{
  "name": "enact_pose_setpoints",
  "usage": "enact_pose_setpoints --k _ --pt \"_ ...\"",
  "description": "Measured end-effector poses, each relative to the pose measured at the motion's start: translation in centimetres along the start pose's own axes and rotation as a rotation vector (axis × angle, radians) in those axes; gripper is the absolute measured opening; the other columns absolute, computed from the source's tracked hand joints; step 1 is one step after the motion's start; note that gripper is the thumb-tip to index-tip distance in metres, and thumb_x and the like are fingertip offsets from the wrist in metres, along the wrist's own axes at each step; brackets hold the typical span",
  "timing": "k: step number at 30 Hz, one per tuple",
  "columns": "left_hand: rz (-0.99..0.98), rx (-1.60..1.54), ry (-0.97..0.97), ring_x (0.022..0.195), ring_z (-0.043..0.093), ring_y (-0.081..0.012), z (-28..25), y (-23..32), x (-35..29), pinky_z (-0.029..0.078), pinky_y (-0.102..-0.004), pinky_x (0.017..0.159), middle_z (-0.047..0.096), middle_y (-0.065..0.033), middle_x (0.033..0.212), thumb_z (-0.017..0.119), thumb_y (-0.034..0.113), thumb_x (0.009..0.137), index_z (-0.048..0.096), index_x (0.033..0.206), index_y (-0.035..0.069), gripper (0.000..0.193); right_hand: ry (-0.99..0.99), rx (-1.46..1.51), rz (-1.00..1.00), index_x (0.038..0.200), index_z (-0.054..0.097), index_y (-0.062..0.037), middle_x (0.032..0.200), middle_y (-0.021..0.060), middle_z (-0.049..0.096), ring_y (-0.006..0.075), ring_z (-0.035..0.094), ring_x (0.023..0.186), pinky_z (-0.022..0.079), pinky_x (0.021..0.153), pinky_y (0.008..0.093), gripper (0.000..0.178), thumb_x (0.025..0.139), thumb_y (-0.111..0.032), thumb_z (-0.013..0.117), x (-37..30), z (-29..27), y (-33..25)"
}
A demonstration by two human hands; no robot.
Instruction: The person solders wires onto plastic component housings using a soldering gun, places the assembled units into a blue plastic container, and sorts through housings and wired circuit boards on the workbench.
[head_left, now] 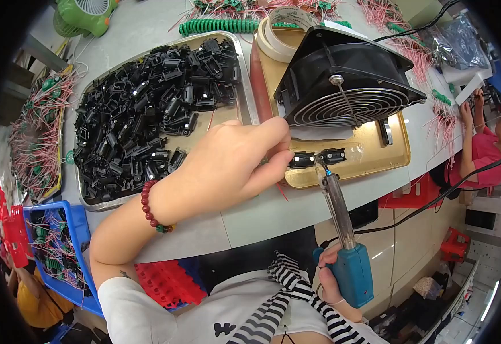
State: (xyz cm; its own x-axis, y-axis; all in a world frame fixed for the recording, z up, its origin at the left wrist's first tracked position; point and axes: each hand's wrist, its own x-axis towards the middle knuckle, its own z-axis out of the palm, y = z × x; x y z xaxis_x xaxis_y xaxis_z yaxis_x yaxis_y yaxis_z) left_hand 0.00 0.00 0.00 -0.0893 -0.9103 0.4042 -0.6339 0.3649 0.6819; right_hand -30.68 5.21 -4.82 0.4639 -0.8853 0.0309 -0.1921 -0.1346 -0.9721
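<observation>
My left hand (233,157) is closed, its thumb and forefinger pinched at the left end of a small black plastic housing (304,160) with a bright metal spot. A second black housing (335,156) lies just to the right, on the gold tray (376,165). In my right hand (329,282) is a blue soldering gun (356,275), its fingers wrapped round the handle. The gun points up and away from me, and its tip reaches the gap between the two housings. Whether the tip touches either one, I cannot tell.
A black fan with a wire grille (351,106) stands over the gold tray, beside tape rolls (273,37). At left, a metal tray (249,86) holds many black housings. Pink-wired green parts (41,120) lie around. A black cable (417,206) crosses at right; a co-worker (485,152) sits beyond.
</observation>
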Motion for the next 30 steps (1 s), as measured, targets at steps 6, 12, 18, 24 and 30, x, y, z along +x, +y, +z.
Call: enact_pose_setpoints --k 6,12,18,24,30 --pt "0.007 -0.01 0.005 0.055 0.057 -0.0229 0.06 -0.16 0.02 0.043 -0.0311 0.051 0.056 -0.0084 0.061 0.063 0.006 0.081 0.054 0.081 0.002 0.01 -0.041 -0.09 -0.021 0.103 0.046 -0.0019 0.084 0.0071 0.058 0.0171 0.053 0.074 0.044 0.072 0.0293 0.033 0.078 -0.006 0.067 -0.04 -0.11 0.08" --pt "0.006 0.003 0.0 0.055 0.057 -0.0234 -0.04 -0.14 0.13 0.043 -0.0314 0.051 0.056 -0.0087 0.061 0.063 0.006 0.081 0.054 0.08 0.002 0.011 -0.023 -0.067 -0.048 0.103 0.044 -0.0017 0.084 0.0074 0.057 0.0164 0.054 0.072 0.044 0.07 0.0286 0.034 0.08 -0.009 0.068 -0.17 0.03 0.72" --pt "-0.008 -0.022 -0.015 0.055 0.057 -0.0229 -0.03 -0.22 0.11 0.044 -0.0311 0.051 0.056 -0.0088 0.061 0.063 0.006 0.081 0.053 0.08 0.002 0.011 -0.008 0.001 -0.032 0.105 0.042 -0.0007 0.085 0.0095 0.056 0.0138 0.055 0.069 0.044 0.063 0.0256 0.036 0.081 -0.01 0.068 0.04 0.23 0.7" --pt "-0.01 -0.034 -0.019 0.055 0.057 -0.021 -0.03 -0.29 0.11 0.044 -0.0301 0.051 0.055 -0.0082 0.061 0.063 0.006 0.081 0.054 0.081 0.002 0.01 -0.01 0.094 0.08 0.107 0.045 0.0005 0.086 0.0094 0.057 0.0139 0.056 0.071 0.045 0.065 0.0266 0.036 0.081 -0.009 0.067 0.09 0.26 0.56" --pt "-0.008 -0.036 -0.032 0.055 0.057 -0.0211 -0.13 -0.2 0.08 0.044 -0.03 0.051 0.056 -0.008 0.062 0.063 0.006 0.081 0.054 0.081 0.002 0.01 0.036 0.09 0.042 0.107 0.047 0.0014 0.087 0.0098 0.059 0.0143 0.056 0.074 0.045 0.068 0.0273 0.036 0.081 -0.013 0.068 0.13 0.38 0.51"
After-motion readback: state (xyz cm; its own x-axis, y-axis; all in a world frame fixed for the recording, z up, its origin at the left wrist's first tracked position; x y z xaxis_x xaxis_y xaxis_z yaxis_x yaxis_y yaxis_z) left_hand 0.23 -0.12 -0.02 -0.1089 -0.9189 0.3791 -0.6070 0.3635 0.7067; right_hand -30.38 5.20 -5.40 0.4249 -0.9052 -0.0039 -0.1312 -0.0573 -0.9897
